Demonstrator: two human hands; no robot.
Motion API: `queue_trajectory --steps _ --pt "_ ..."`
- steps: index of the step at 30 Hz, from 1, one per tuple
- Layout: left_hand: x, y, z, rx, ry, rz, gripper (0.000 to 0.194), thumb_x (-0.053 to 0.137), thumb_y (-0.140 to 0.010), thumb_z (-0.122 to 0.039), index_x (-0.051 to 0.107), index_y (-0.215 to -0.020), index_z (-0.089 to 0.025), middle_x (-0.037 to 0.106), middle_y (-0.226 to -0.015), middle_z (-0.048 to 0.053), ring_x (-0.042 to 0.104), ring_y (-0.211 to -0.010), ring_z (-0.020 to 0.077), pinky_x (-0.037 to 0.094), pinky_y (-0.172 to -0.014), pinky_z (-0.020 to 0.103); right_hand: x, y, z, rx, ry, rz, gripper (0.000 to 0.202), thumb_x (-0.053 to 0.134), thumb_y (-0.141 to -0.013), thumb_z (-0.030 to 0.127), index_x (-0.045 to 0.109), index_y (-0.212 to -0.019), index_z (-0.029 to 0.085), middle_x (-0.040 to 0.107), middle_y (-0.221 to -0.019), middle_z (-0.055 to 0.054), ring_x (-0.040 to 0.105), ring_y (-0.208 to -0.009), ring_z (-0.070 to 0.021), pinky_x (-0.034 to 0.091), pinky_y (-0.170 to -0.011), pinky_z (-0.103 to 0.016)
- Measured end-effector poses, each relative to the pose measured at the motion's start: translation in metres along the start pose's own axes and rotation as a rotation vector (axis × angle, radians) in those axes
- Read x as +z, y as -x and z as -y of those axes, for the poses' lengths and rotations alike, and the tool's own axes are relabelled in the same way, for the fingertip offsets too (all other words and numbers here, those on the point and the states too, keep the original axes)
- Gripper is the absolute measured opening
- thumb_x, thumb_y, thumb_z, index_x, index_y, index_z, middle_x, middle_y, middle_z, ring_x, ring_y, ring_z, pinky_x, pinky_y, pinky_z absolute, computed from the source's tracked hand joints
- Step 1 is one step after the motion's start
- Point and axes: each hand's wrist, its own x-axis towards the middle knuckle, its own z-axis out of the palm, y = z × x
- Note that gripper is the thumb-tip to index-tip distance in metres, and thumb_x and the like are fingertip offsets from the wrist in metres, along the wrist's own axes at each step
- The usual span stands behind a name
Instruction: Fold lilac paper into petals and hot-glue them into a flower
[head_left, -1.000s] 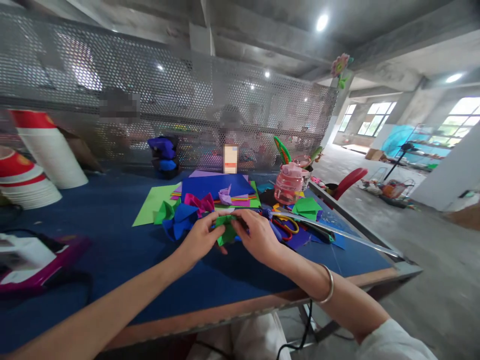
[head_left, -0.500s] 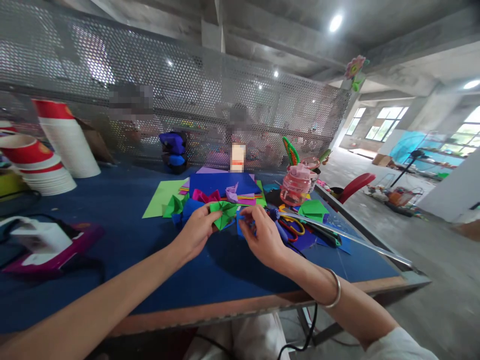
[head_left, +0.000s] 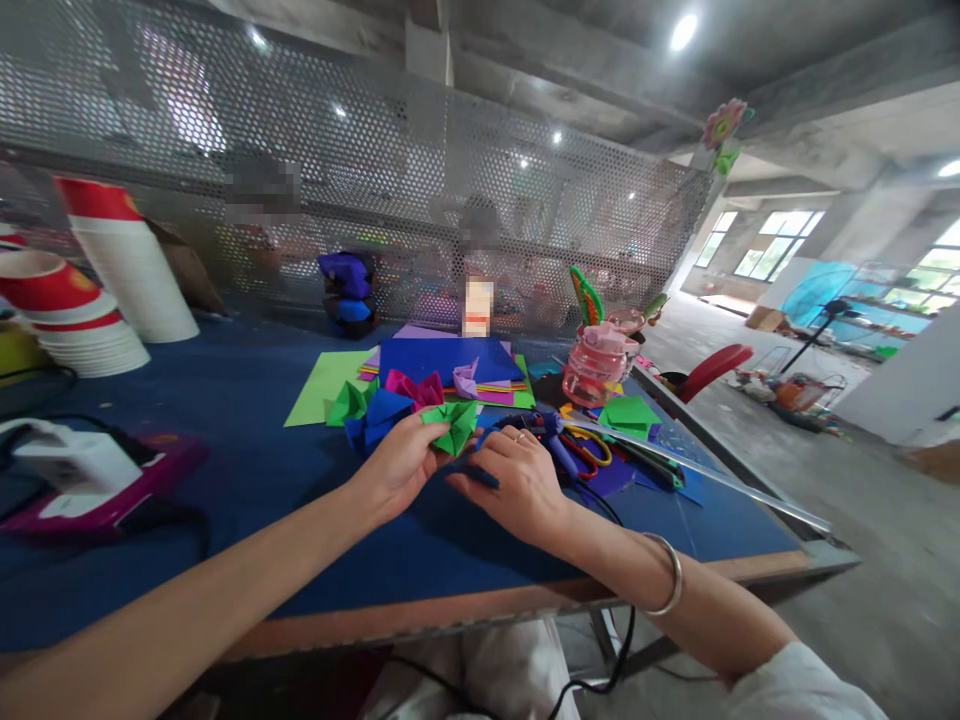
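My left hand (head_left: 403, 455) is closed on a folded green paper piece (head_left: 453, 428) with pointed, petal-like flaps, just above the blue tabletop. Close beside its right edge is my right hand (head_left: 521, 480), back turned up, thumb held apart from its bent fingers. Nothing shows in that hand, though its palm is hidden. Behind my left hand lie folded blue paper (head_left: 382, 415), magenta paper (head_left: 416, 390) and another green folded piece (head_left: 351, 402). A small lilac folded piece (head_left: 465, 378) rests at the front of a stack of coloured sheets (head_left: 450, 362).
Right of my hands lie a blue glue gun (head_left: 555, 430), scissors (head_left: 592, 450), a cutter (head_left: 660, 465) and a long clear ruler (head_left: 720, 475). A pink jar (head_left: 596, 368) stands behind. Paper cups (head_left: 127, 270) and a purple power strip (head_left: 120, 490) are left. A perforated screen (head_left: 375, 190) borders the back.
My right hand has turned palm-down and spread its thumb. The blue bit of paper seen at its fingers earlier no longer shows. My left hand keeps the green piece.
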Motion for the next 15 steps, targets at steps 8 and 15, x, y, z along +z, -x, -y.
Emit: queue_trajectory --steps 8,15 --pt "0.0056 0.0069 0.0056 0.062 -0.016 0.039 0.015 0.061 -0.071 -0.014 0.068 -0.084 -0.017 0.073 -0.085 0.004 0.068 -0.085 0.0188 0.054 -0.071 0.026 0.0047 -0.0015 0.0019 0.004 0.027 0.008 0.031 0.063 -0.089 0.037 0.064 -0.064 0.020 0.066 -0.067 -0.002 0.058 -0.068 -0.0153 0.036 -0.065 -0.031" --pt "0.0006 -0.0005 0.0043 0.043 0.011 0.000 0.017 0.056 -0.072 -0.009 0.067 -0.083 -0.017 0.073 -0.080 0.003 0.070 -0.078 0.0176 0.057 -0.077 0.030 -0.0029 0.0010 0.0088 -0.222 -0.196 0.154 0.026 0.050 -0.091 0.022 0.062 -0.067 0.020 0.063 -0.070 -0.003 0.057 -0.074 -0.0159 0.046 -0.072 -0.030"
